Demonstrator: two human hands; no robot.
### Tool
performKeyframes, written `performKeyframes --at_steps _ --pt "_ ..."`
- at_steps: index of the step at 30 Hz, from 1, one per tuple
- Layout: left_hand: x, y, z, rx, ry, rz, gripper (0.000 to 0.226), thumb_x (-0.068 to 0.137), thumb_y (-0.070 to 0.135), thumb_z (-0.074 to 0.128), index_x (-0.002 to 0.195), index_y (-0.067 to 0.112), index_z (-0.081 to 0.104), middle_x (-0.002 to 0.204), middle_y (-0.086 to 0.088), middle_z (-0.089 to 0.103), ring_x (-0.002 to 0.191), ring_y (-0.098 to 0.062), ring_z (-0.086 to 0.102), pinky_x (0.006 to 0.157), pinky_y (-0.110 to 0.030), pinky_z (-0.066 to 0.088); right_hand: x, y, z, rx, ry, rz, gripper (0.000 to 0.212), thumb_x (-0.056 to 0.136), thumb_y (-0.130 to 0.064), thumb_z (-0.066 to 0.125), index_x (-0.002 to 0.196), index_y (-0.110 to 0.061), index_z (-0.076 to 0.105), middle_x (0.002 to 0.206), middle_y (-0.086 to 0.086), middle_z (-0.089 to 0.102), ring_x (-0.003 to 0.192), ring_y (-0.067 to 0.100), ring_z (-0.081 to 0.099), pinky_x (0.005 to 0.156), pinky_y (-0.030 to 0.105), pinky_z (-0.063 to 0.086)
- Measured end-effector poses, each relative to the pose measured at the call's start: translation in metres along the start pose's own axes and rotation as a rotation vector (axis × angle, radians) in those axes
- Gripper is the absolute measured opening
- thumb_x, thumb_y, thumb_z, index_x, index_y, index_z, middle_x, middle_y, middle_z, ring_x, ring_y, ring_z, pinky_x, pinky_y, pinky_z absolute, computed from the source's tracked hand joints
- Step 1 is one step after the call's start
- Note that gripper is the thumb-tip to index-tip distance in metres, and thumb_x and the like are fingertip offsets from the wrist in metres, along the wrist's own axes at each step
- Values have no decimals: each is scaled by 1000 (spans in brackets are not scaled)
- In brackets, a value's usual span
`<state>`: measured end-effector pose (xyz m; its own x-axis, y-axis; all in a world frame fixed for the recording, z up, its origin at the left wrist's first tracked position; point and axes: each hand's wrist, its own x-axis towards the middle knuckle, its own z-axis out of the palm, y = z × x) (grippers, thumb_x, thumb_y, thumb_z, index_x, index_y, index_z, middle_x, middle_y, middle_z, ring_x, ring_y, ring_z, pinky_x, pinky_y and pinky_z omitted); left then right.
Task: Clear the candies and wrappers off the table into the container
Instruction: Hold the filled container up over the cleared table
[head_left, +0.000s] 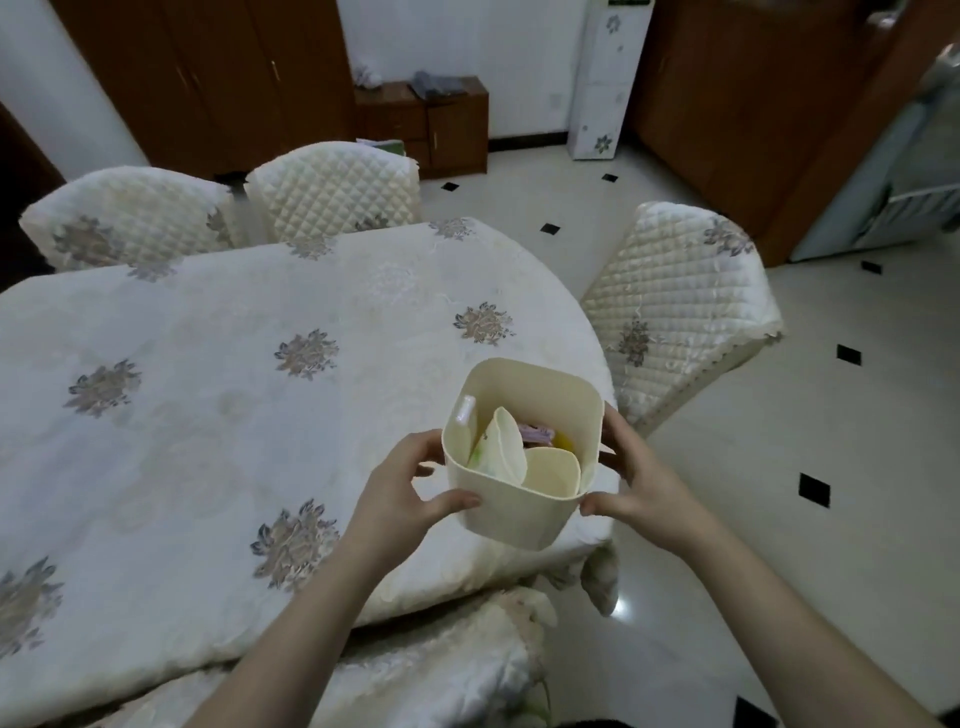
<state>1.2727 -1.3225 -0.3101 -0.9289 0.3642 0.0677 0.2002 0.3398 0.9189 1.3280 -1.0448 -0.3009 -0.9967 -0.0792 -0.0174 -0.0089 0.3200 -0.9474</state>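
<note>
Head view. I hold the cream plastic container with rounded corners in both hands, over the near right end of the desk, which is covered by a white cloth with grey flower motifs. My left hand has its grip curled around the container's left wall, thumb on the near side, fingers behind the far left corner. My right hand has its grip curled around the right wall, thumb on the near right corner, fingers along the far right side. Whether the container's base touches the cloth, I cannot tell. Inside it: cream curved dividers, a purple wrapper, a yellow piece, a pale green-edged packet. Quilted cream chair covers stand right of the desk and at its far side.
</note>
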Motion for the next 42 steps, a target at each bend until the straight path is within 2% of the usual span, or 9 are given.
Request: performKeyframes --at_steps 5,7,10,15,21,25,31,36,42 --pt "14 10 22 -150 -44 -22 52 71 38 77 122 32 66 115 19 69 108 -9 66 86 -20 53 -11 11 -12 180 281 15 68 83 -1 69 135 -35 42 131 9 56 122 23 54 93 28 51" --pt "20 17 29 -187 -55 -26 51 71 37 77 121 37 67 118 18 71 108 -9 68 83 -17 52 -14 12 -16 227 333 17 68 81 -9 69 140 -26 40 132 14 53 118 23 55 89 26 51" --pt "34 28 44 -232 -60 -10 48 74 25 77 118 43 68 119 17 72 111 -6 66 83 -16 52 -18 14 -32 243 381 13 68 75 -20 71 137 -26 43 133 13 51 117 22 56 90 25 52" --pt "60 44 98 -321 -60 2 52 83 -3 73 125 24 62 119 9 72 112 -12 67 83 -21 54 -26 30 -81 258 440 5 64 79 3 70 124 -36 47 134 11 49 107 4 60 93 30 54" --pt "91 72 179 -268 -81 -6 46 91 5 67 133 22 56 128 13 67 117 -9 64 93 -29 54 -34 58 -153 286 456 63 67 80 -2 72 136 -24 43 136 9 50 111 -1 59 94 29 52" --pt "112 93 219 -206 -105 -15 58 87 26 69 142 26 49 138 8 61 127 -14 58 104 -43 47 -33 74 -202 325 422 82 70 75 -9 78 136 -25 47 133 7 54 112 8 61 85 22 54" --pt "126 101 248 -169 25 -31 66 80 43 72 141 39 48 142 17 54 131 -13 52 107 -42 44 -17 87 -242 237 318 65 77 66 -24 84 133 -27 48 127 -1 57 114 10 59 93 42 54" --pt "134 99 243 -115 188 -83 56 76 43 74 122 64 50 121 37 53 119 -1 56 87 -21 52 15 90 -247 187 216 43 81 64 -35 84 135 -33 46 131 -4 54 114 5 57 93 40 54" --pt "140 70 206 -50 303 -170 56 89 22 73 137 37 52 132 12 59 114 3 57 72 -4 46 77 86 -224 137 51 -3 84 63 -39 85 137 -32 45 132 -6 53 114 4 57 96 38 53"
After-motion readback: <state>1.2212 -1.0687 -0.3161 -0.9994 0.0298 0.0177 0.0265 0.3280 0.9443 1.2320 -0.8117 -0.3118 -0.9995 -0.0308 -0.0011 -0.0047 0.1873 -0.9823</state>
